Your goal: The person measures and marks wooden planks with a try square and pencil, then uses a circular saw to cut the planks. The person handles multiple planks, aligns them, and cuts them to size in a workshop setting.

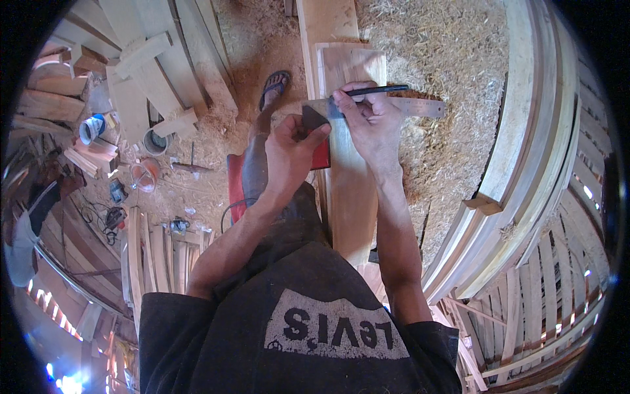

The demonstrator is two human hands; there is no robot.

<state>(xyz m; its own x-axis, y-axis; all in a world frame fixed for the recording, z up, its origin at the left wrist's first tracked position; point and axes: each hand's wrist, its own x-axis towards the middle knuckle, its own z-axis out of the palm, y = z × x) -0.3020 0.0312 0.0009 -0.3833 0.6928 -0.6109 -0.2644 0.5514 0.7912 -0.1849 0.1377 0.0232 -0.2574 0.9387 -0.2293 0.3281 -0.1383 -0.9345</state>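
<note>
A wooden board (352, 203) lies lengthwise in front of me. Across it rests a try square with a dark stock (314, 119) and a metal blade (420, 107) that sticks out past the board's right edge. My left hand (292, 148) is closed on the stock, thumb and fingers pinching it at the board's left side. Over the blade, my right hand (373, 121) is closed around a slim black pen (387, 89), which points to the right. Its fingertips are close to the blade; whether they touch it I cannot tell.
Something red (320, 154) sits under the board by my leg. Long planks (518, 125) are stacked on the right. Wood pieces (147, 85), a bucket (157, 141) and power tools with cords (115, 217) lie on the left. Shavings (440, 39) cover the ground.
</note>
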